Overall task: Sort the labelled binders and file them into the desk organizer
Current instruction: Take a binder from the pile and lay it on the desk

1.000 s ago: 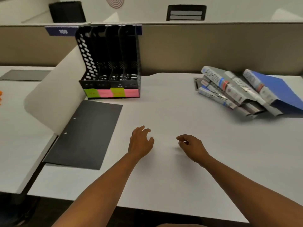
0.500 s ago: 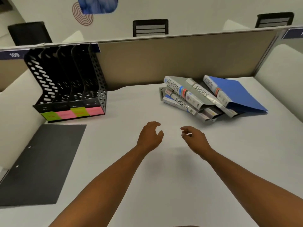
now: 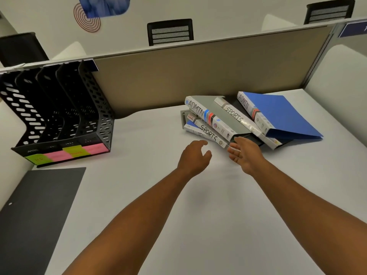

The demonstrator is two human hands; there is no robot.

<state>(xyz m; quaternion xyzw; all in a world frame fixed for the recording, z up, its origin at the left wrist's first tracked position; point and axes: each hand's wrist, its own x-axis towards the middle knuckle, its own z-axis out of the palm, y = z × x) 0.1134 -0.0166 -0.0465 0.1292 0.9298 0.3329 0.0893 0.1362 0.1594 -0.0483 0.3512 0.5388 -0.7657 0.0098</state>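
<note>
- Both arms reach forward over the white surface (image 3: 228,215) toward the binder pile at the back right.
- The left hand (image 3: 193,155) is loose and spread, fingers gently curved, holding nothing. It hovers just short of the pile's near corner, no clear contact.
- The right hand (image 3: 245,153) is palm-in with fingers relaxed and apart, also holding nothing. Its fingertips sit right at the near end of the grey binder; can't really tell if they're touching it or just beside it.
- The pile is a messy lean-stack. A grey binder with an ADMIN spine (image 3: 213,119) lies on top at the left, and under it a binder with a SPORTS spine (image 3: 206,133) pokes out toward the hands.
- Next one over is another SPORTS binder (image 3: 244,121), tilted, and resting on that is a blue binder marked ADMIN (image 3: 282,114), the furthest right.
- The black desk organizer (image 3: 59,114) stands at the back left against the tan partition (image 3: 198,74), well apart from the pile. All its slots look unfilled.
- Sticky notes run along the organizer's front lip: green, pink, green, pink (image 3: 67,154). The writing on them is too faint to read.
- A dark flat sheet (image 3: 35,215) lies on the surface in front of the organizer, near left.
- Beyond the partition there are black chair backs (image 3: 170,31) and some wall art.
</note>
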